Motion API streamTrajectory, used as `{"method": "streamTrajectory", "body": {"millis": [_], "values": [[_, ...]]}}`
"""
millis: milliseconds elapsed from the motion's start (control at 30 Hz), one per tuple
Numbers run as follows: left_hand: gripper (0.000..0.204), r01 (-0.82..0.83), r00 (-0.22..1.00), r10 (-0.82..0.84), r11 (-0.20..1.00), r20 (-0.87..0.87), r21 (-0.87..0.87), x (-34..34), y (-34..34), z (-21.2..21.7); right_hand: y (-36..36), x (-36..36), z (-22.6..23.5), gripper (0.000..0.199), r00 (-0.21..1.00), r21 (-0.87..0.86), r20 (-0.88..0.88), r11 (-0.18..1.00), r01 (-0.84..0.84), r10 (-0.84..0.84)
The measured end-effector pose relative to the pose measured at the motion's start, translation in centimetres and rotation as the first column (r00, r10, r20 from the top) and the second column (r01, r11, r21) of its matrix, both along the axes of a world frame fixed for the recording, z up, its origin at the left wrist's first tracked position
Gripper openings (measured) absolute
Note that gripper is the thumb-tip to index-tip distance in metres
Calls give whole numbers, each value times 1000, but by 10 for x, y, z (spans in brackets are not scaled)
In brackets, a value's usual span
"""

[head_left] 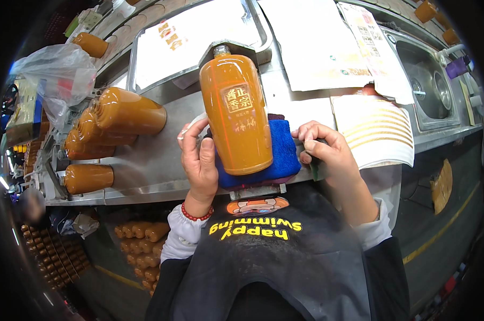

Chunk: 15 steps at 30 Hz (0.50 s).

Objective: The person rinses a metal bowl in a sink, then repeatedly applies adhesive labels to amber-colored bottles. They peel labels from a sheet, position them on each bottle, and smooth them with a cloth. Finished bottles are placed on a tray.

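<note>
An amber-brown glazed bottle (236,115) with a gold label panel lies in front of me. Its narrow neck points away and rests against a metal support (226,48). Beneath its base is a folded blue towel (286,152). Beside the bottle's left flank is my left hand (200,163), thumb and fingers apart; something thin and white shows by its fingertips, too small to name. To the right of the towel, my right hand (327,148) is closed with a thin dark green piece (315,168) between its fingers; its kind is unclear.
More brown bottles (132,111) crowd the left of the metal counter (172,155). Behind stands a tray (204,27) with decal sheets. Paper sheets (317,43) and a gold-striped sheet (375,131) lie to the right, near a sink (424,75). Crates of bottles (143,249) stand below.
</note>
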<state>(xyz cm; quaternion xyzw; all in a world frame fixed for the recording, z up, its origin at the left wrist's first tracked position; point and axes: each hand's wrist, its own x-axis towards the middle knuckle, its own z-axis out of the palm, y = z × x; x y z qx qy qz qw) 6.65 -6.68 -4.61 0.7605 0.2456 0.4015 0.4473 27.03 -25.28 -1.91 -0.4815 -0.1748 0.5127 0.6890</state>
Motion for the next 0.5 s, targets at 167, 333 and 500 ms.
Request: {"method": "streamTrajectory", "body": {"millis": [167,333,500], "values": [[40,2,1000,-2,1000,-1,-9,0,0,0,-1,1,-3,5,1000,24,3,1000,-9,8],[40,1,1000,-2,999,-4,-32,0,0,-1,-3,-1,4,4,1000,-4,-21,1000,22,-22],[40,-9,1000,9,1000,-8,-29,0,0,-2,-5,2,-1,7,999,27,-48,1000,-9,10]]}}
